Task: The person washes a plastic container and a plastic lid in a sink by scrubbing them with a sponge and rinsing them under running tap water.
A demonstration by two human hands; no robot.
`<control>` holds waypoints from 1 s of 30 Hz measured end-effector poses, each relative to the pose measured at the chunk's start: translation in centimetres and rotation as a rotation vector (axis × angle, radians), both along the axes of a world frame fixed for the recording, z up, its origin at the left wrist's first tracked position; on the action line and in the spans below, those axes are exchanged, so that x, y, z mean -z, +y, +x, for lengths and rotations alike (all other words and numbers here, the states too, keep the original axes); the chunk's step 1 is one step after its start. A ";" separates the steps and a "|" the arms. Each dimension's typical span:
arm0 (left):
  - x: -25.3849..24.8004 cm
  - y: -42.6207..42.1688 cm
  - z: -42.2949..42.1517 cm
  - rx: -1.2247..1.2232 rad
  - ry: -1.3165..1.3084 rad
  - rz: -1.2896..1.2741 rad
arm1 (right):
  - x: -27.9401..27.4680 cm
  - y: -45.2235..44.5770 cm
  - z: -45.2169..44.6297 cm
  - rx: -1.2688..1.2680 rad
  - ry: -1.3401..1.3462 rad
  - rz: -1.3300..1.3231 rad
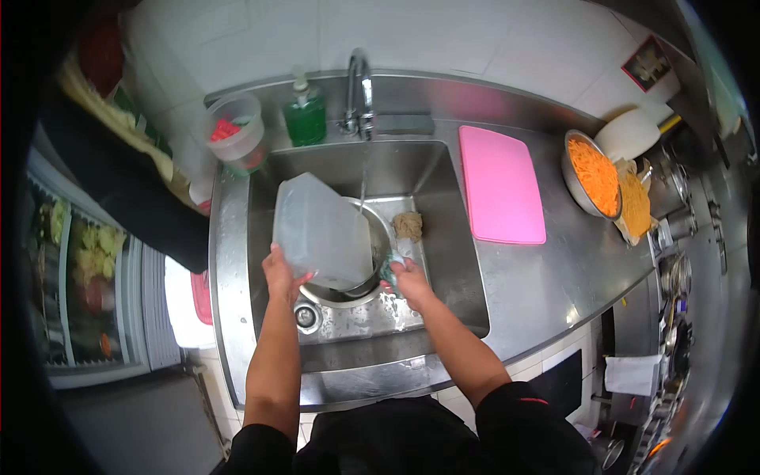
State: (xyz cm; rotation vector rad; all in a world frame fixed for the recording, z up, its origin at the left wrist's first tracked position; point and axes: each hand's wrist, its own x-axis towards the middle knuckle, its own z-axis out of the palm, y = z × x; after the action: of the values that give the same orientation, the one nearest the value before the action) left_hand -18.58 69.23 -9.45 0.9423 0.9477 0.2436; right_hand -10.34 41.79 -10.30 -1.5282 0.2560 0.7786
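Cloudy, translucent, boxy container (323, 229) tilts over sink (447, 293), left hand (281, 275) gripping its 7 o'clock edge, right hand (411, 283) closed round greenish scrubber (388, 271) at 4 o'clock.

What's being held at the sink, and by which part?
Left grip: translucent container, by its lower-left edge. Right grip: a greenish scrubber, by its right side.
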 end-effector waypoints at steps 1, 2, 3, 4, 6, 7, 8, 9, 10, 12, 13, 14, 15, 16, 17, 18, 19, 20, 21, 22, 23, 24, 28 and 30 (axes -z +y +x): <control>-0.3 -0.3 -0.2 -0.074 0.038 0.042 | -1.0 -1.5 0.2 0.028 -0.018 -0.003; -0.6 -0.8 -0.5 -0.150 0.076 0.084 | -2.2 -2.8 0.2 0.051 -0.098 -0.027; -0.7 -1.4 -1.0 -0.228 0.115 0.125 | -3.5 -4.1 0.0 0.074 -0.177 -0.052; -0.3 -2.2 -1.9 -0.235 0.114 0.214 | -4.8 -5.3 -0.1 0.098 -0.254 -0.078; 0.8 -3.6 -2.9 -0.248 0.111 0.387 | -8.3 -7.5 0.1 0.137 -0.248 -0.064; 0.5 -4.7 -2.2 -0.069 0.082 0.456 | -9.2 -8.6 0.3 0.152 -0.243 -0.062; -0.4 -6.9 -1.4 0.106 0.056 0.518 | -9.0 -9.7 0.8 0.161 -0.313 -0.151; -1.1 -9.4 -0.8 0.274 0.032 0.576 | -7.8 -11.0 1.7 0.128 -0.348 -0.256; -2.5 -12.1 -0.1 0.436 0.008 0.634 | -6.1 -12.1 2.9 0.086 -0.387 -0.357; -6.7 -16.6 3.2 0.732 0.021 0.556 | -7.5 -12.6 4.9 0.003 -0.290 -0.461; -4.8 -18.3 5.3 0.741 -0.070 0.556 | -7.8 -12.7 5.2 -0.006 -0.321 -0.500; -3.0 -20.0 7.3 0.750 -0.161 0.551 | -7.8 -12.7 5.4 -0.019 -0.351 -0.537; -3.2 -21.7 9.6 0.837 -0.104 0.442 | -8.6 -12.3 5.1 -0.009 -0.321 -0.509; -4.1 -23.5 11.2 0.858 -0.113 0.294 | -9.1 -12.3 4.6 0.001 -0.286 -0.489; -5.0 -24.7 12.4 0.900 -0.106 0.194 | -8.8 -12.6 4.5 -0.057 -0.224 -0.422; -5.1 -25.7 13.6 0.896 -0.076 0.108 | -8.4 -13.4 4.2 -0.107 -0.161 -0.360; -5.1 -26.8 14.5 0.899 -0.050 0.018 | -8.1 -14.1 3.8 -0.149 -0.095 -0.305; -6.1 -27.4 15.1 0.906 -0.014 0.033 | -7.9 -14.7 2.9 -0.121 -0.126 -0.316; -7.1 -27.9 15.5 0.915 0.022 0.048 | -7.9 -15.3 1.9 -0.093 -0.156 -0.326; -7.6 -28.2 15.7 0.922 0.065 0.059 | -8.0 -15.6 1.2 -0.067 -0.180 -0.335; -6.4 -28.6 16.3 0.927 0.066 0.081 | -8.7 -15.7 0.7 -0.048 -0.163 -0.315; -5.0 -29.0 16.9 0.939 0.068 0.102 | -9.6 -15.9 0.1 -0.024 -0.144 -0.297; -3.4 -28.1 15.7 0.702 0.016 -0.051 | -9.7 -16.9 -0.9 0.008 -0.121 -0.230; -3.4 -24.9 14.0 0.493 -0.103 -0.225 | -11.1 -16.8 -1.4 -0.002 -0.195 -0.182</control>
State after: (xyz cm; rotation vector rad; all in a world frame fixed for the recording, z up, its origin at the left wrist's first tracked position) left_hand -4.58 44.31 -6.01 0.9144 0.6083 -0.2270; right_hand -11.73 25.03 0.81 -1.7634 0.1840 0.6152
